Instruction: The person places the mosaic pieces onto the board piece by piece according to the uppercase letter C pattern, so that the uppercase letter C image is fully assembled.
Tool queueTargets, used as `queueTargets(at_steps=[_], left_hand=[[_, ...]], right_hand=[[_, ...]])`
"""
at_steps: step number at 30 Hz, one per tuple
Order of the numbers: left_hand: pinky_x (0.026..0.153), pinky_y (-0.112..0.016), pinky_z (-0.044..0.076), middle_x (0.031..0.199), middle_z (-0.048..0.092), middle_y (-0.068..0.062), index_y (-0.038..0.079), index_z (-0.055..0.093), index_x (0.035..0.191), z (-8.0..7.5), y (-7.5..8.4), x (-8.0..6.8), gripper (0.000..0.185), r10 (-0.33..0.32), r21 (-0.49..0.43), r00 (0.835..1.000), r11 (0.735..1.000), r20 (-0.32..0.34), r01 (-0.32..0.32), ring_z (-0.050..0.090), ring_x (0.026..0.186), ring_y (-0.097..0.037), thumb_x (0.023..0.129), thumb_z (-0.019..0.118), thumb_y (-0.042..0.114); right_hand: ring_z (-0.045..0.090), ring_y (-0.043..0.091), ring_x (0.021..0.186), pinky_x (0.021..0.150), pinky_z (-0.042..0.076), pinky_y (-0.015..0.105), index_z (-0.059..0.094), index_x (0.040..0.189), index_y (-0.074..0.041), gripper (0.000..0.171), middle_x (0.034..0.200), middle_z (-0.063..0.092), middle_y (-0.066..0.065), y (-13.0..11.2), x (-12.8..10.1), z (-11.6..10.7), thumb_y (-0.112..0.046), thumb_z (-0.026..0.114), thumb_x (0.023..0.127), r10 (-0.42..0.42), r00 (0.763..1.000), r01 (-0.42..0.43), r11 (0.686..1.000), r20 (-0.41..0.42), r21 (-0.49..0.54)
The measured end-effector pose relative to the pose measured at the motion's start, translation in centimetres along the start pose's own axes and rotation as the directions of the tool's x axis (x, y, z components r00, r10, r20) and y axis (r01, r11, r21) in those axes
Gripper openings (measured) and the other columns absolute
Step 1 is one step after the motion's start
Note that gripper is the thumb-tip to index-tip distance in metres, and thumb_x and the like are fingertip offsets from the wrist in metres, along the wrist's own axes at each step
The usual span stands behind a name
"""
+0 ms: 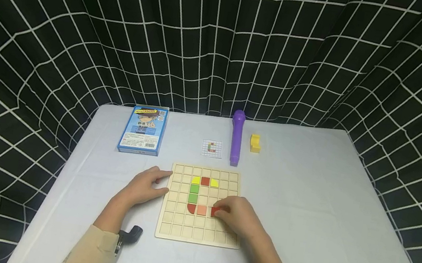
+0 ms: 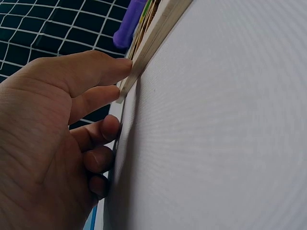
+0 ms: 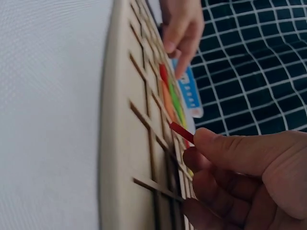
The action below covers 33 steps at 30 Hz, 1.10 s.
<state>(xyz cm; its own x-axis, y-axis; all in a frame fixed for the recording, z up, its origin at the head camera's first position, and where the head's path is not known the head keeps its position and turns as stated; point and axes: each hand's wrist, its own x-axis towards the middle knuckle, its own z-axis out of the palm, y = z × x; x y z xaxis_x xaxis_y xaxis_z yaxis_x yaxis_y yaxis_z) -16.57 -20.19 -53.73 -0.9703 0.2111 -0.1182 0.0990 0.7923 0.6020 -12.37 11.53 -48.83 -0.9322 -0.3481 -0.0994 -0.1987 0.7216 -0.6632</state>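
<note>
My right hand pinches a red tile between thumb and forefinger, tilted over the wooden grid board. On the board, a salmon square tile lies just left of it, beside a dark red rounded tile. Two green squares run up from there to a yellow rounded tile. Along that top row follow a red square and another yellow rounded tile. The left hand touches the board's left edge with thumb and forefinger; its other fingers bend loosely in the left wrist view.
Behind the board lies a small pattern card, with a purple toy microphone to its right. A yellow block-like piece sits farther right. At the back left is a blue box. Dark gridded curtains surround the white table.
</note>
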Motion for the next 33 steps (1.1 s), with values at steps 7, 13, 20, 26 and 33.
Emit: queueTargets(at_steps=[7,13,20,26,33], left_hand=[[0.076,-0.035,0.043,0.091,0.051,0.004,0.020,0.063,0.143,0.0,-0.1,-0.1,0.059,0.001,0.006,1.000,1.000,0.001,-0.001,0.048,0.084,-0.014,0.088,0.079,0.035],[0.077,-0.036,0.042,0.092,0.050,0.005,0.020,0.062,0.143,0.0,-0.1,-0.1,0.059,-0.004,0.004,1.000,1.000,0.002,0.004,0.047,0.085,-0.014,0.088,0.080,0.034],[0.075,-0.035,0.042,0.091,0.050,0.004,0.020,0.062,0.143,0.1,-0.2,-0.3,0.060,0.000,-0.004,1.000,1.000,0.005,0.000,0.047,0.083,-0.014,0.088,0.080,0.033],[0.075,-0.036,0.043,0.091,0.051,0.004,0.019,0.063,0.143,-0.1,-0.4,-0.3,0.059,0.001,0.001,1.000,1.000,-0.004,-0.001,0.048,0.084,-0.015,0.088,0.080,0.033],[0.069,-0.035,0.042,0.089,0.053,0.001,0.017,0.060,0.145,-1.9,2.1,0.7,0.059,-0.031,0.073,0.999,0.997,0.035,0.028,0.050,0.079,-0.016,0.092,0.074,0.037]], right_hand=[[0.066,0.017,0.088,0.085,0.053,0.041,0.082,0.095,-0.010,0.007,0.089,0.073,-0.005,0.0,0.6,0.9,-0.009,0.081,0.087,-0.069,0.997,0.071,0.994,0.026,-0.079],[0.067,0.019,0.091,0.085,0.053,0.042,0.081,0.096,-0.011,0.007,0.090,0.073,-0.004,-0.2,0.9,1.0,-0.012,0.080,0.089,-0.080,0.996,0.084,0.989,0.041,-0.119],[0.063,0.014,0.082,0.080,0.053,0.039,0.080,0.089,-0.014,0.005,0.085,0.070,-0.006,-0.2,1.0,1.4,-0.009,0.082,0.087,-0.036,0.999,0.036,0.985,0.007,-0.167],[0.059,0.011,0.078,0.078,0.052,0.037,0.080,0.089,-0.015,0.004,0.083,0.068,-0.008,-0.1,1.2,1.7,-0.014,0.083,0.086,-0.031,0.999,0.029,0.987,-0.010,-0.155],[0.055,0.013,0.073,0.071,0.049,0.036,0.078,0.101,-0.010,0.016,0.084,0.064,-0.005,0.6,2.0,-2.1,-0.024,0.078,0.093,-0.049,0.989,0.033,0.993,-0.138,-0.117]])
